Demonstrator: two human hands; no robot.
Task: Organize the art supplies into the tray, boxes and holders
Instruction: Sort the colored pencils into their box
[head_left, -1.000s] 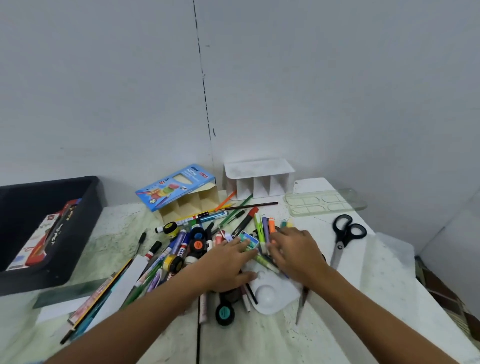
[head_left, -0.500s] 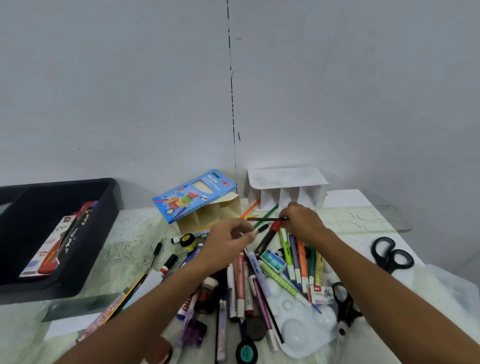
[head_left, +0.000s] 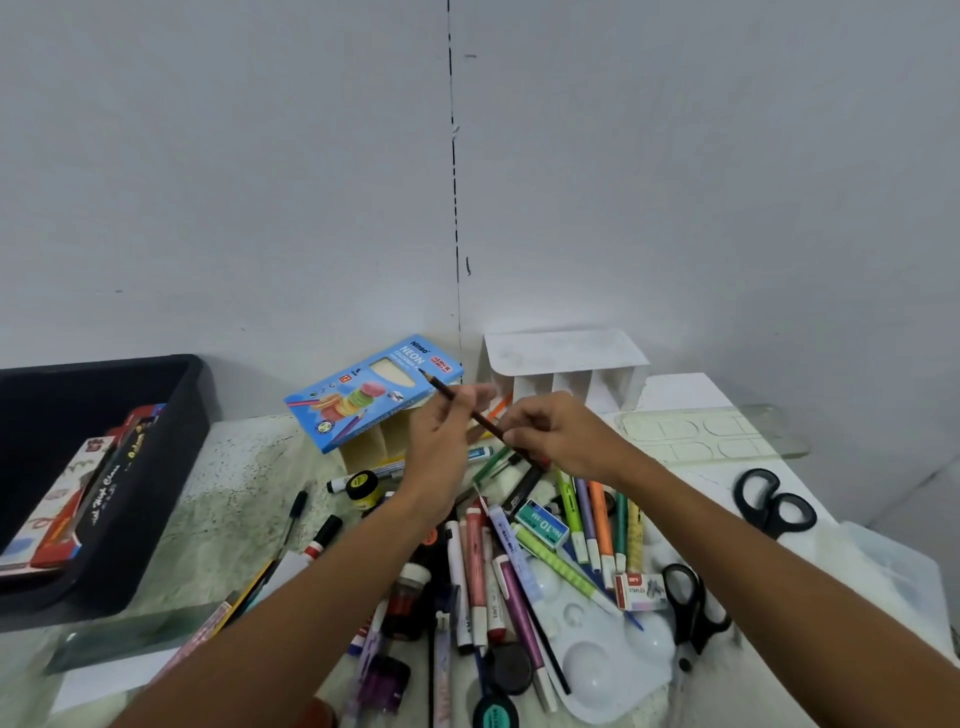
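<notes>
Both my hands hold one dark brown pencil (head_left: 480, 418) in the air above the pile. My left hand (head_left: 447, 431) pinches it near the pointed end, which aims at the blue coloured-pencil box (head_left: 363, 395). My right hand (head_left: 561, 436) grips its lower end. Under my hands lies a heap of markers and pens (head_left: 524, 551). The white holder (head_left: 566, 364) stands at the wall behind. A black tray (head_left: 156, 467) sits at the left with boxes inside.
A clear palette (head_left: 711, 431) lies at the right back. Black scissors (head_left: 774, 504) lie right of the heap, a second pair (head_left: 685, 603) near a white mixing palette (head_left: 613, 670). A staples box (head_left: 639, 592), paint jars and a glass ruler (head_left: 124, 634) lie in front.
The pencil has risen from the table and tilted, its tip now pointing up-left toward the blue box. Both hands have lifted with it.
</notes>
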